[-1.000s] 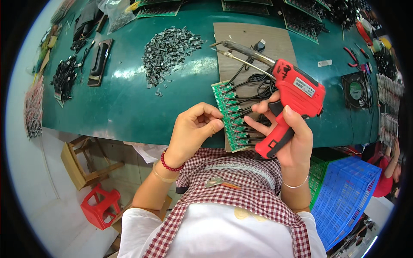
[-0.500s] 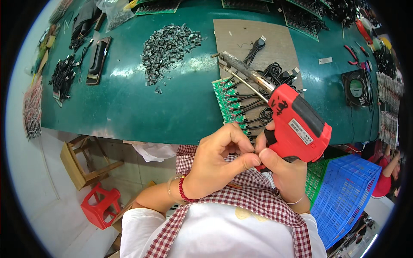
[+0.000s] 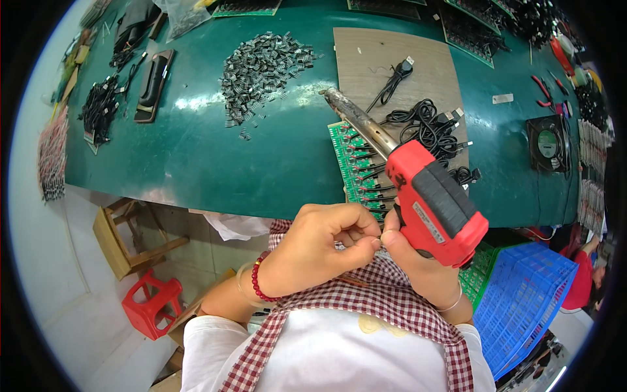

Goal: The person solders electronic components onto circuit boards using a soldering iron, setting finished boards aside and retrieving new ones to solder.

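Observation:
My right hand [image 3: 421,271] is wrapped round a red and black soldering gun [image 3: 418,189], whose metal barrel points up and left over the bench. Its thumb also meets the fingertips of my left hand [image 3: 320,238] just in front of the bench edge. My left thumb and forefinger are pinched together; whatever sits between them is too small to make out. Just beyond, a green circuit board panel [image 3: 353,163] lies with black cables [image 3: 431,130] attached along it. To the left is a heap of small dark metal-pinned parts [image 3: 261,75].
A brown board [image 3: 359,59] lies under the cables on the green bench [image 3: 189,157]. At right are a small fan [image 3: 547,144] and red-handled pliers [image 3: 541,91]. A blue crate [image 3: 522,294] stands low right, a red stool [image 3: 152,304] and wooden stool [image 3: 117,245] low left.
The soldering gun has tilted and dropped a little toward me and left, with my right hand turning. My hands stay together at the fingertips. The whole view has shifted slightly.

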The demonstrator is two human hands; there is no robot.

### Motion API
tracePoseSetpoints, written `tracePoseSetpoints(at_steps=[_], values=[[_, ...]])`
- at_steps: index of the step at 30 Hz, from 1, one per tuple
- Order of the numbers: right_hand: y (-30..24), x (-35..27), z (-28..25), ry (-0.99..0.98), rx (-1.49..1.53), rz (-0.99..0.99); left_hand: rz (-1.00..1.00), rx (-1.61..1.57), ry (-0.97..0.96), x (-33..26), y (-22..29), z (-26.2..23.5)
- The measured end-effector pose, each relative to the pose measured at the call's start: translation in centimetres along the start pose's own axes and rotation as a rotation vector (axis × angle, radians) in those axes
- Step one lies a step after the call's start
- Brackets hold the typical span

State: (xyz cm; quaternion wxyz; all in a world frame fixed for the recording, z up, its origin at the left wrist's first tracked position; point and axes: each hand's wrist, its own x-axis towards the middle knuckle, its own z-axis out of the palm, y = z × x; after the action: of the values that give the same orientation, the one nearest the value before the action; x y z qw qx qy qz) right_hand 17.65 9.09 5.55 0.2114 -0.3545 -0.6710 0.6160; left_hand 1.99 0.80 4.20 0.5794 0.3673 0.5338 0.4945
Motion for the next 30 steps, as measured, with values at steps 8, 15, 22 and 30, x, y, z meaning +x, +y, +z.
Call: tracePoseSetpoints(at_steps=[8, 15, 22, 30], values=[[0.2, 0.8, 0.0, -0.024, -0.067, -0.027, -0.120, -0.007, -0.104, 1.4, 0.2, -1.6], [0.3, 0.6, -2.4, 0.086, -0.044, -0.015, -0.150, -0.075, 0.111, 4.8, -0.9, -6.9], [1.8, -0.4, -4.3, 0.131, 0.121, 0.083, -0.216, -0.020, 0.095, 7.2, -1.9, -9.1], [2.9, -0.7, -4.4, 0.046, 0.131, 0.148, -0.270, -0.057, 0.070, 7.7, -1.8, -9.2]])
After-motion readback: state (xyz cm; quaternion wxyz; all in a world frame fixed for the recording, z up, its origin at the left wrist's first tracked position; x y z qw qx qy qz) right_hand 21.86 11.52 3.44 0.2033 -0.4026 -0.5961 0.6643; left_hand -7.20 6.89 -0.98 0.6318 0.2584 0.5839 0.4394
